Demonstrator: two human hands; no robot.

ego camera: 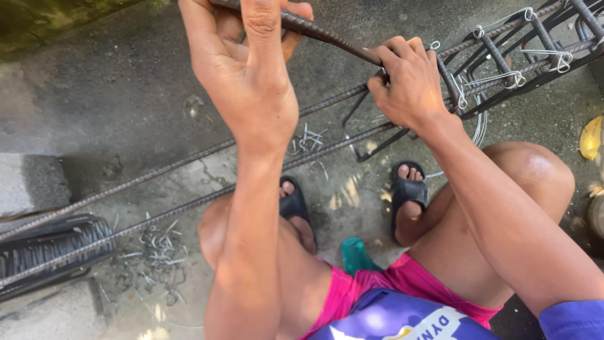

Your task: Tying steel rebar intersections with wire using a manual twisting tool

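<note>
My left hand point(248, 66) is raised near the top of the view, closed around a dark ribbed steel bar point(327, 34) that slants down to the right. My right hand point(409, 82) grips the same bar where it meets the rebar cage point(516, 56), a frame of long bars and square stirrups bound with bright wire ties point(513, 79). Two long bars point(157, 167) of the cage run down to the left across the concrete. My knees and black sandals point(408, 192) are below the hands.
Cut wire scraps point(157, 249) lie on the concrete floor at lower left, more by the bars point(305, 140). A bundle of dark stirrups point(50, 252) and a concrete block point(31, 182) sit at the left. A green object point(355, 255) lies between my legs, a yellow leaf point(590, 137) at the right.
</note>
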